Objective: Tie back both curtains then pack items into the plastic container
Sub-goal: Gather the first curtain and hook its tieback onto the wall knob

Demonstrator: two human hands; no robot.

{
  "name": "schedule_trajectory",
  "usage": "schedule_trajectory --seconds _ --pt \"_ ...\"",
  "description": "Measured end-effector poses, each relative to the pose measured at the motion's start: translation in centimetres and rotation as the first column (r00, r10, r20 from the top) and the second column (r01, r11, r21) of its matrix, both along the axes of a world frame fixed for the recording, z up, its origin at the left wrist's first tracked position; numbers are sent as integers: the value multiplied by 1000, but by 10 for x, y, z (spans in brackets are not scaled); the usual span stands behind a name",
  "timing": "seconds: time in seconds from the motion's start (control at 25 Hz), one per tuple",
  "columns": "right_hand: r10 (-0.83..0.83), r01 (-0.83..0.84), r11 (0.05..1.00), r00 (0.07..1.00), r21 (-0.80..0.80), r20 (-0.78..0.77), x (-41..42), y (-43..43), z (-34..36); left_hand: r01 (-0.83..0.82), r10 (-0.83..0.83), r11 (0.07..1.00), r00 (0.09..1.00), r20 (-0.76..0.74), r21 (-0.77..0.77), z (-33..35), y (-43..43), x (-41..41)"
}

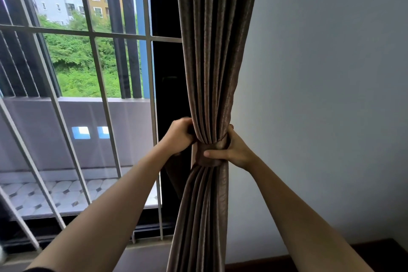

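A brown pleated curtain [212,55] hangs at the window's right edge, gathered into a narrow bunch at mid height. A matching brown tieback band [209,150] wraps around the bunch. My left hand [180,136] grips the curtain's left side at the band, fingers curled behind the fabric. My right hand [233,150] grips the right side, thumb laid across the front of the band. The ends of the band are hidden behind the curtain. No plastic container is in view.
White window bars [97,55] run across the glass on the left, with a tiled balcony beyond. A plain white wall [320,95] fills the right side. Dark skirting [309,258] runs along the wall's foot.
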State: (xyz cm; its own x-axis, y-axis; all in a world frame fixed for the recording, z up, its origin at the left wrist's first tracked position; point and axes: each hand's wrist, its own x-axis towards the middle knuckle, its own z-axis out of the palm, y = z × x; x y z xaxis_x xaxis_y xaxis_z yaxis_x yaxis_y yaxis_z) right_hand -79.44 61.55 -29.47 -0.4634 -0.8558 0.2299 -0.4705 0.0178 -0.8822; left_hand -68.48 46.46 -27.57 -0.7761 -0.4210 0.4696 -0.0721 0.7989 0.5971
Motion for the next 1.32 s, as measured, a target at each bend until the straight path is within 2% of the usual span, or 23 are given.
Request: schedule_trajectory --seconds 0.12,0.28,0.4,0.48,0.56,0.72,0.76,0.88,0.92,1.0,1.16,1.24,1.32 --pt "-6 6 999 1000 40 -6 -10 4 -11 25 -24 1000 997 78 -9 -12 3 -7" --pt "-54 60 997 989 42 -139 -16 6 -3 -34 33 999 999 38 2 -2 -12 -5" --pt "-12 14 1000 995 23 -101 -12 1 -10 1 -8 996 997 79 91 3 -7 -2" --pt "-61 61 998 996 -1 -65 -9 -5 -23 -44 32 994 993 111 102 -4 -5 -5" --pt "-83 83 996 995 13 -49 -10 -6 -28 -84 73 994 985 155 67 -13 -8 -7" --pt "-55 61 996 994 63 -97 -20 -2 -16 -33 40 999 985 166 -40 -1 -19 -3" --pt "-44 51 997 993 58 -106 -20 -1 -14 -13 16 1000 983 181 -16 5 -22 -1" --pt "-76 76 997 996 6 -52 -14 1 -28 132 -203 959 938 282 252 6 -26 8" --pt "-91 91 996 995 -10 -31 -11 1 -32 152 -238 947 923 303 283 0 -24 11" --pt "-103 103 995 994 -17 -46 -12 -1 -29 134 -191 973 927 323 190 -10 -21 14" --pt "-104 108 994 987 24 -123 -16 -1 -19 84 -55 990 970 235 -114 -7 -21 11" --pt "-114 117 993 988 19 -108 -11 -1 -25 32 18 985 960 279 -172 -7 -22 12" --pt "-117 119 993 985 8 -124 -7 -1 -26 -62 110 981 959 263 -185 -7 -27 14"
